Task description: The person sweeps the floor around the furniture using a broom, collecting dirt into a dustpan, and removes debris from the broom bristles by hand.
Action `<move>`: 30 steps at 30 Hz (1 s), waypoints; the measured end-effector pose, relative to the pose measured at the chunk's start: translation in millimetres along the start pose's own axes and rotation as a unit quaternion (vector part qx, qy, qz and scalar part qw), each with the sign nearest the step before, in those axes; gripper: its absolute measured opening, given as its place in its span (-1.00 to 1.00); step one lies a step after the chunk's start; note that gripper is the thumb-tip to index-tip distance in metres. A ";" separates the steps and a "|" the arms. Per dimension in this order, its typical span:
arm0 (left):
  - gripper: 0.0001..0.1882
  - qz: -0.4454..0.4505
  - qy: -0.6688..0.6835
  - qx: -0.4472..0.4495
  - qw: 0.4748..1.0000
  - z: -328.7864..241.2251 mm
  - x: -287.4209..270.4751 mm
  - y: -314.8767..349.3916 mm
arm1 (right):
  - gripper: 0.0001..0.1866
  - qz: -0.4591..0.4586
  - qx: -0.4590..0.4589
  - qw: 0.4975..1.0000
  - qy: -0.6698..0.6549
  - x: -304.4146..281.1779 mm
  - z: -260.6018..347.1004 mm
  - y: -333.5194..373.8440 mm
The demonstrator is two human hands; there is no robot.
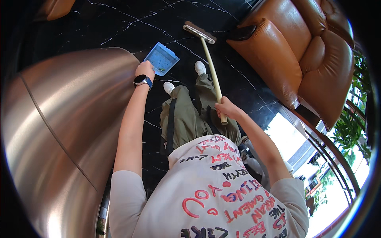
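My left hand (146, 70) is closed at the near left edge of a blue plastic dustpan (160, 58), holding it out in front of me. Small bits of debris lie in the pan; its handle is hidden by my fingers. My right hand (228, 108) is wrapped round the lower end of a pale wooden broom handle (211, 67). At the far end of that handle, the broom head (199, 33) with brown bristles lies over the dark floor, to the right of the dustpan and apart from it.
A large curved, brushed-metal body (79, 103) stands close on my left. A brown leather armchair (278, 47) fills the far right. Below me is a black floor (242, 75) with white veins. Bright glass and green plants (347, 131) are at right.
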State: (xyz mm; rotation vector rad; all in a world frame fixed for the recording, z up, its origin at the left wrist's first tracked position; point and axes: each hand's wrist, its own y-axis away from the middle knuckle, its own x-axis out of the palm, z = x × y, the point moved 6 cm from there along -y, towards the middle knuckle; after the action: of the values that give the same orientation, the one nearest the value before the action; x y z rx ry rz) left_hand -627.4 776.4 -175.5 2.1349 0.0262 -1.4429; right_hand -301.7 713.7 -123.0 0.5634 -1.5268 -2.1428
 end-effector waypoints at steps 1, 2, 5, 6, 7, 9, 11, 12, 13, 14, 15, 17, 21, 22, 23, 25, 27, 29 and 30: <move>-0.81 0.002 -0.003 0.004 1.000 -4.5 -4.1 -2.8 | -0.84 0.021 0.011 1.000 0.008 4.4 2.5 4.0; -0.81 0.005 0.000 0.006 1.000 -8.6 -4.3 -5.6 | -0.81 0.026 0.030 0.999 0.015 6.4 5.1 9.2; -0.82 0.005 -0.004 0.008 1.000 -15.2 -5.2 -7.7 | -0.78 0.066 0.026 0.997 0.024 21.5 -0.2 11.9; -0.83 -0.001 -0.004 0.009 1.000 -17.2 -4.2 -8.4 | -0.77 0.082 0.037 0.996 0.028 26.2 9.0 21.3; -0.83 -0.006 -0.004 0.011 1.000 -19.5 -3.0 -9.0 | -0.77 0.082 0.039 0.995 0.030 26.6 9.8 21.9; -0.84 -0.013 -0.005 0.005 1.000 -22.3 5.1 -8.1 | -0.77 0.115 0.048 0.992 0.018 31.8 9.5 23.5; -0.84 -0.018 -0.021 0.006 1.000 -24.2 13.9 -4.0 | -0.79 0.138 0.058 0.989 -0.010 28.2 10.1 29.9; -0.83 -0.033 -0.025 0.012 0.999 -26.4 18.0 -0.6 | -0.80 0.158 0.067 0.984 -0.041 23.9 9.3 33.8; -0.83 -0.033 -0.024 0.012 0.999 -26.4 21.8 2.5 | -0.80 0.158 0.066 0.984 -0.040 14.3 8.5 35.8; -0.82 -0.033 -0.023 0.006 0.999 -24.9 24.9 5.8 | -0.81 0.199 0.069 0.973 -0.095 7.3 8.4 39.5; -0.80 -0.032 -0.022 0.000 0.999 -23.7 26.3 9.7 | -0.81 0.238 0.072 0.957 -0.150 1.6 8.3 45.7; -0.80 -0.032 -0.022 0.003 0.999 -18.1 24.7 18.3 | -0.82 0.230 0.061 0.962 -0.134 -13.6 5.3 58.9; -0.78 -0.001 -0.024 -0.012 1.000 -8.1 6.6 34.6 | -0.86 0.195 0.040 0.975 -0.098 -34.9 5.5 83.1; -0.76 0.009 -0.003 -0.025 1.000 -5.0 0.6 38.6 | -0.87 0.189 0.031 0.976 -0.104 -37.7 6.5 87.6; -0.74 0.019 0.019 -0.037 0.999 -0.6 -1.6 40.8 | -0.87 0.190 0.030 0.976 -0.104 -40.0 5.0 88.9; -0.73 0.004 -0.017 -0.039 0.999 10.9 -1.6 46.4 | -0.86 0.150 0.016 0.983 -0.104 -47.3 5.7 87.9; -0.76 0.014 -0.018 -0.054 0.998 17.8 1.6 54.1 | -0.85 0.139 0.009 0.986 -0.090 -50.4 9.1 83.5; -0.79 0.010 -0.018 -0.051 0.998 15.1 3.3 57.2 | -0.85 0.089 -0.030 0.995 -0.043 -55.9 18.3 75.9; -0.80 0.019 -0.025 -0.058 0.998 15.5 4.3 59.2 | -0.85 0.090 -0.028 0.995 -0.041 -53.9 21.0 71.7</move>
State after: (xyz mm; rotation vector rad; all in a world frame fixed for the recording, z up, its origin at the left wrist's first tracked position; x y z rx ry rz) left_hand -620.1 718.2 -157.7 1.9946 0.0498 -1.4376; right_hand -260.8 740.1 -44.7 0.3099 -1.4935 -2.0861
